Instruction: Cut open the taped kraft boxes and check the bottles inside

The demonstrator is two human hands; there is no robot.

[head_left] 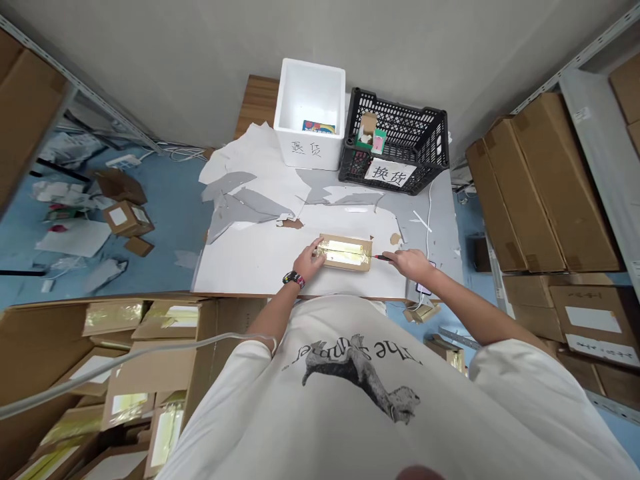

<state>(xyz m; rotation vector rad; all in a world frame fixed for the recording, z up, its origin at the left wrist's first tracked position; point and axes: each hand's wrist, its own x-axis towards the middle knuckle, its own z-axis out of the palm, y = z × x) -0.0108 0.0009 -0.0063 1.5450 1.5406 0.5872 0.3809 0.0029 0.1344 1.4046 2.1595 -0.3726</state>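
A small cardboard box (345, 265) lies flat near the table's front edge, with a white label and shiny yellowish tape across its top. My left hand (309, 261) grips its left end, fingers at the upper corner; a dark watch is on that wrist. From the right, my right hand (413, 265) is closed round a slim tool (383, 257) with a red and black handle. Its thin end points left and meets the box's taped right end. How deep the tip goes cannot be made out.
Behind stand a white foam box (311, 148) and a black plastic crate (420, 170), each holding small packages. Torn white sheeting (250, 220) covers the table. A phone (424, 288) with a cable lies right. A large carton (207, 360) of parcels stands at left; shelved cartons (550, 193) flank the right.
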